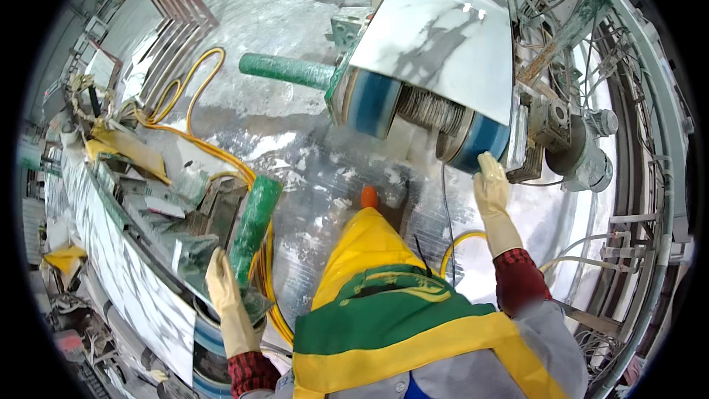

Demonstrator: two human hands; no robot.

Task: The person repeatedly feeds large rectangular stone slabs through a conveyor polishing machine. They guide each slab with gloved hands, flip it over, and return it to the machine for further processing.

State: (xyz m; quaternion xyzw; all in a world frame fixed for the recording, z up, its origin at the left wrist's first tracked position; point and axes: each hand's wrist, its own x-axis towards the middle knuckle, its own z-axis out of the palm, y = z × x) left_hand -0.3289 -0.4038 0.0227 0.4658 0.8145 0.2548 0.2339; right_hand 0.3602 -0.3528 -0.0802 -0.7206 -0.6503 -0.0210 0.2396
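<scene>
My right hand (493, 196), in a cream rubber glove, reaches up to a blue roller (476, 146) at the near end of the machine on the right. Its fingers are stretched out beside the roller; contact is hard to make out. A white slab with grey veins (443, 29) lies on that machine, its near edge over the rollers. My left hand (227, 303), gloved alike, is raised with fingers extended and nothing visible in it. It is nearest to a green cylindrical bar (255, 222) and the end of another veined slab (159, 310).
Yellow hoses (221, 154) run along the wet floor on the left. Another green bar (284, 70) juts from the right machine, which carries a motor (591, 170) and loose cables. Slatted racks (173, 0) stand at the far left. A yellow and green apron (384, 318) covers my front.
</scene>
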